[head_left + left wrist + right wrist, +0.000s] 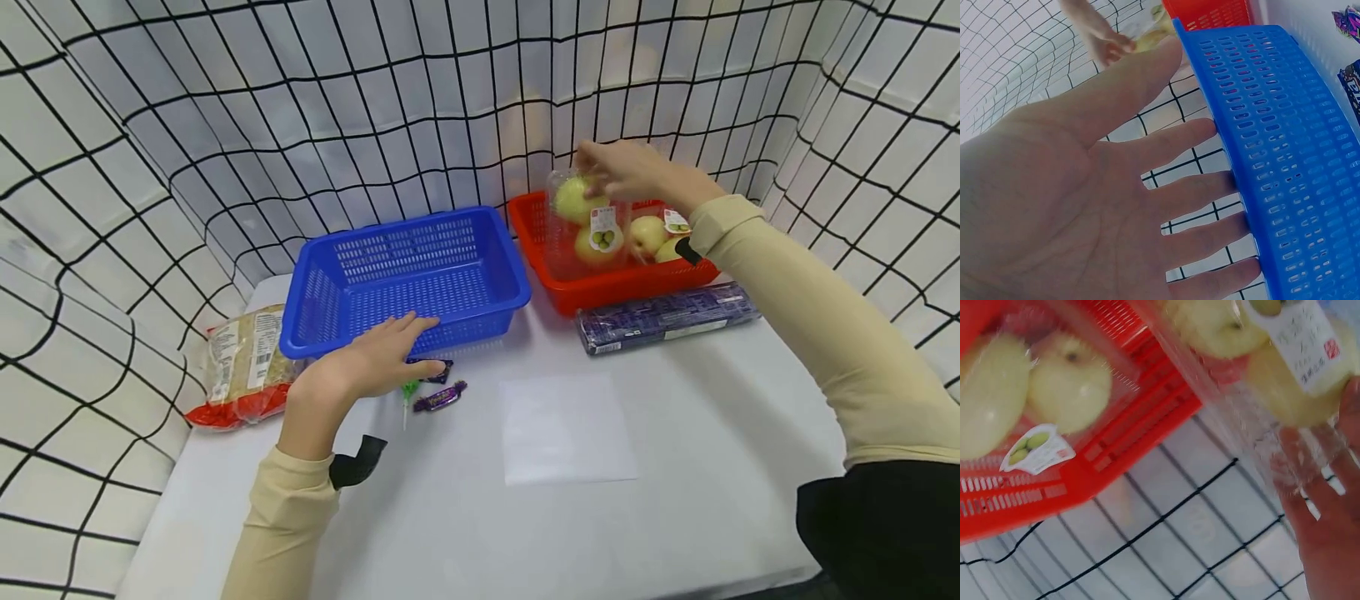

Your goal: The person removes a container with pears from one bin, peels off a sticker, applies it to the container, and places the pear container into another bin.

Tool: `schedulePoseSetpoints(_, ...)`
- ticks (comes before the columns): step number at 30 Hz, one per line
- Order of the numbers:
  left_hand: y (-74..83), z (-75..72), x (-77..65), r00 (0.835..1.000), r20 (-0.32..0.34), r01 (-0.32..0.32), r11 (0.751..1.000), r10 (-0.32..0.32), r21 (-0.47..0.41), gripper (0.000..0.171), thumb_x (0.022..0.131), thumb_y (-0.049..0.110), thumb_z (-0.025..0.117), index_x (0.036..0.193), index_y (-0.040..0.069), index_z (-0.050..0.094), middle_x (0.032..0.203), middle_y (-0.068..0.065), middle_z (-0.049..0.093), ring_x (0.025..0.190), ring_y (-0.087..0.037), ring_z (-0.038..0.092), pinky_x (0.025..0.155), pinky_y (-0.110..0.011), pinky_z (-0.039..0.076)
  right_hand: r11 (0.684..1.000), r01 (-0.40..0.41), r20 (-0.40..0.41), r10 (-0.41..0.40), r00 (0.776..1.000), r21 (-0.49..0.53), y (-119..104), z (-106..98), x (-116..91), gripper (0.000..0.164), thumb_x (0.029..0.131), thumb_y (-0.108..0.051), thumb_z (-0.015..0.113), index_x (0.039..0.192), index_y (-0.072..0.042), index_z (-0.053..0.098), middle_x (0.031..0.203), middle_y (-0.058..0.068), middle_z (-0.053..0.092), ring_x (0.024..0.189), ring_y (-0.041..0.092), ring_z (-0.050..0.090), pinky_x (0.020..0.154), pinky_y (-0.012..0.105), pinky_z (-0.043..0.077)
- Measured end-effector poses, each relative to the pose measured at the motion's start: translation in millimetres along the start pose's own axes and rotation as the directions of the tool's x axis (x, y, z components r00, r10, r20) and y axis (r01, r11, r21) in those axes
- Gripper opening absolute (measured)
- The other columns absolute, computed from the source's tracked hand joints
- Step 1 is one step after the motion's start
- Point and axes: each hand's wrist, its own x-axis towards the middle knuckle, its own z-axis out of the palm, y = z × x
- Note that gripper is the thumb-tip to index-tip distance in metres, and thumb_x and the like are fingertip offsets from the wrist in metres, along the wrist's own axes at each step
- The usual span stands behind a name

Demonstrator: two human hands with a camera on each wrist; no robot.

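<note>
My right hand [633, 171] grips the top end of a clear plastic pack of pears [577, 200] with a white label. The pack stands tilted up over the left part of the red basket [637, 289]. In the right wrist view, the thumb and fingers [1313, 500] are at the end of this pack. A second pack of pears [1069, 384] lies inside the red basket. My left hand [367, 358], fingers spread, is at the near rim of the blue basket [405, 225]. The left wrist view shows its fingertips [1225, 181] right at the blue rim.
At the left lies a bag with a red bottom [247, 367]. Small wrapped candies [440, 397] and a green lollipop [408, 387] are near the left hand. A long purple package [667, 319] lies before the red basket, and a white sheet [567, 429] mid-table. Black netting [420, 92] encloses the table.
</note>
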Motion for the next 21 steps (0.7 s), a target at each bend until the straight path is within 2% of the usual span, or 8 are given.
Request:
schedulePoseSetpoints(3, 0.3, -2.6, -2.4, 1.000, -0.007, 0.003, 1.000, -0.003, -0.010, 0.074, 0.104, 0.049, 0.051, 0.165, 0.016, 0.023, 0.173, -0.021, 0.010, 0.160, -0.047, 0.006, 0.126, -0.069, 0.009, 0.998, -0.002, 0.083, -0.004, 0.997, 0.062, 9.9, 1.9, 9.2, 0.033, 0.101, -0.015, 0.063, 0.126, -0.002, 0.048, 0.134, 0.027, 0.063, 0.126, 0.045, 0.060, 0.106, 0.060, 0.049)
schedulePoseSetpoints(5, 0.3, -4.2, -3.7, 1.000, -0.011, 0.001, 1.000, -0.001, -0.008, 0.074, 0.105, 0.049, 0.051, 0.164, 0.016, 0.024, 0.173, -0.022, 0.011, 0.160, -0.048, 0.006, 0.127, -0.069, 0.008, 0.990, -0.026, 0.176, 0.001, 0.984, 0.138, 12.8, 3.7, 15.4, 0.033, 0.102, -0.016, 0.061, 0.127, -0.001, 0.047, 0.138, 0.028, 0.059, 0.133, 0.044, 0.055, 0.114, 0.060, 0.043)
schedulePoseSetpoints(7, 0.3, -4.1, -4.4, 1.000, -0.010, 0.000, 1.000, 0.000, -0.006, 0.074, 0.105, 0.049, 0.051, 0.164, 0.016, 0.024, 0.173, -0.022, 0.011, 0.160, -0.047, 0.006, 0.127, -0.068, 0.008, 0.973, -0.052, 0.273, -0.012, 0.962, 0.227, 13.4, 7.8, 22.0, 0.035, 0.103, -0.014, 0.059, 0.131, 0.001, 0.043, 0.143, 0.029, 0.053, 0.139, 0.045, 0.048, 0.119, 0.060, 0.038)
schedulePoseSetpoints(10, 0.2, -1.3, -4.1, 1.000, -0.007, -0.001, 1.000, 0.001, 0.003, 0.073, 0.105, 0.047, 0.051, 0.164, 0.015, 0.024, 0.172, -0.022, 0.011, 0.160, -0.047, 0.007, 0.128, -0.068, 0.009, 0.949, -0.153, 0.421, 0.024, 0.907, 0.276, 11.2, 15.8, 30.1, 0.054, 0.106, -0.020, 0.053, 0.152, -0.002, 0.030, 0.157, 0.027, 0.038, 0.150, 0.045, 0.032, 0.124, 0.062, 0.029)
schedulePoseSetpoints(14, 2.0, 3.7, -2.4, 1.000, 0.002, 0.003, 1.000, -0.003, 0.010, 0.072, 0.105, 0.047, 0.052, 0.164, 0.017, 0.025, 0.172, -0.022, 0.011, 0.160, -0.046, 0.007, 0.127, -0.068, 0.010, 0.934, -0.296, 0.531, 0.151, 0.834, 0.198, 9.2, 24.7, 34.2, 0.066, 0.108, -0.032, 0.047, 0.164, -0.012, 0.017, 0.168, 0.021, 0.023, 0.154, 0.045, 0.018, 0.126, 0.068, 0.020)
schedulePoseSetpoints(17, 3.9, 4.8, -2.3, 1.000, 0.004, 0.003, 1.000, -0.003, 0.008, 0.072, 0.105, 0.047, 0.052, 0.165, 0.018, 0.025, 0.173, -0.021, 0.011, 0.160, -0.046, 0.007, 0.127, -0.069, 0.010, 0.929, -0.348, 0.565, 0.223, 0.794, 0.123, 7.5, 28.8, 35.5, 0.057, 0.109, -0.032, 0.043, 0.160, -0.013, 0.027, 0.165, 0.021, 0.025, 0.152, 0.045, 0.020, 0.124, 0.069, 0.021)
schedulePoseSetpoints(19, 5.1, 4.0, -3.3, 1.000, 0.003, 0.006, 1.000, -0.006, 0.008, 0.072, 0.105, 0.048, 0.051, 0.164, 0.018, 0.025, 0.173, -0.021, 0.012, 0.160, -0.046, 0.008, 0.127, -0.069, 0.011, 0.934, -0.344, 0.575, 0.232, 0.785, 0.093, 6.8, 31.8, 36.8, 0.052, 0.109, -0.029, 0.040, 0.156, -0.010, 0.032, 0.163, 0.023, 0.026, 0.150, 0.046, 0.022, 0.124, 0.068, 0.022)
schedulePoseSetpoints(21, 6.4, 3.1, -3.9, 1.000, 0.001, 0.008, 1.000, -0.008, 0.006, 0.072, 0.105, 0.048, 0.051, 0.165, 0.019, 0.025, 0.173, -0.021, 0.012, 0.160, -0.046, 0.008, 0.127, -0.069, 0.011, 0.928, -0.368, 0.583, 0.264, 0.768, 0.064, 5.5, 34.1, 36.5, 0.050, 0.109, -0.031, 0.038, 0.156, -0.015, 0.035, 0.165, 0.020, 0.025, 0.151, 0.046, 0.021, 0.124, 0.068, 0.021)
